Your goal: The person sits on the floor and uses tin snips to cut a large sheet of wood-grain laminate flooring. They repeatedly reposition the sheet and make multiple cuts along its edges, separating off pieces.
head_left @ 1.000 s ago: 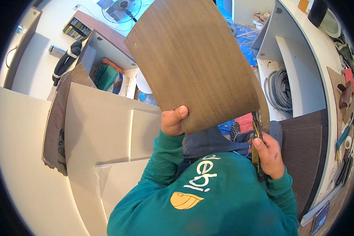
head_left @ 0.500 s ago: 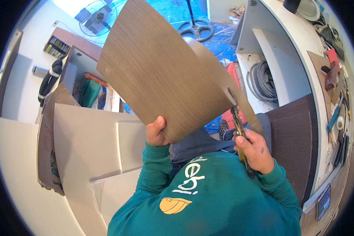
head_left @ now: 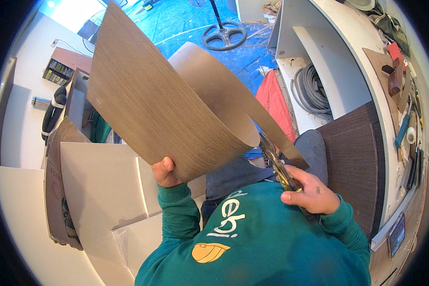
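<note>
A thin, flexible wood-grain laminate sheet rises in front of me, its far part curling back on itself. My left hand pinches its lower left edge, thumb on the grained face. In my right hand is a pair of metal snips with dark and yellow handles. Their jaws sit at the sheet's right side, where a slit parts a narrow strip from the main piece. That strip stays joined farther up, and its near end hangs beside my right fingers. The jaw tips are partly hidden by the laminate.
At right, an open white cabinet holds a coiled grey hose; hand tools such as a teal-handled one lie along its top. Large pale boards lean at left. A wheel-shaped stand base rests on blue sheeting.
The sheet has swung left and lower, its far part now curling visibly. The snips have moved left and nearer to me, and the slit beside the strip looks longer.
</note>
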`<state>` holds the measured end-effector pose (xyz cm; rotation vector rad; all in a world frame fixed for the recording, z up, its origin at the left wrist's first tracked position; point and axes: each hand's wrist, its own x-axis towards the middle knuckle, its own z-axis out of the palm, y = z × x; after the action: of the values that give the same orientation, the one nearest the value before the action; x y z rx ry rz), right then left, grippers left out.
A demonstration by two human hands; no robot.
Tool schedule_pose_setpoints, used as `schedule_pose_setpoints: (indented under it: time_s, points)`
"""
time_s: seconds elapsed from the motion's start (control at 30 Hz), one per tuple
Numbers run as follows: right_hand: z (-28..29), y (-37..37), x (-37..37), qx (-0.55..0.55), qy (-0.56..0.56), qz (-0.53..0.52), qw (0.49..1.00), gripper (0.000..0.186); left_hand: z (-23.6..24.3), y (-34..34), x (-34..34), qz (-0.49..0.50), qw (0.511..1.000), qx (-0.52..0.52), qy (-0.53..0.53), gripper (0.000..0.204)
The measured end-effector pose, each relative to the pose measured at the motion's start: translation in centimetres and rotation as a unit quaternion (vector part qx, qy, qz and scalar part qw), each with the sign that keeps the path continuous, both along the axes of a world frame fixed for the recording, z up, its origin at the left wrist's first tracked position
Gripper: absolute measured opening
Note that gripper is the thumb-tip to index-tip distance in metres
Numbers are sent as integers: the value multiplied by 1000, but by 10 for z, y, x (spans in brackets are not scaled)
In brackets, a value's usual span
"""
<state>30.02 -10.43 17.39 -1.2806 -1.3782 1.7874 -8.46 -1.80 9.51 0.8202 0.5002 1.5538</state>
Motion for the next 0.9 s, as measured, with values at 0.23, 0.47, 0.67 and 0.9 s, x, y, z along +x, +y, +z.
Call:
schedule_pose_setpoints:
  time_s: [0.23, 0.47, 0.67, 0.9]
  points:
    - [16, 10, 10, -63, 24, 51, 996, 97, 16, 5, 1, 47, 999, -2, 7, 74]
    - [-4, -1, 33, -132, 92, 63, 985, 111, 21, 8, -7, 41, 999, 2, 5, 73]
    - [-21, -16, 32, -116, 156, 6, 981, 110, 30, 9, -5, 91, 995, -29, 25, 87]
    - [-25, -11, 35, 41, 52, 29, 997, 92, 38, 9, -7, 97, 993, 4, 62, 71]
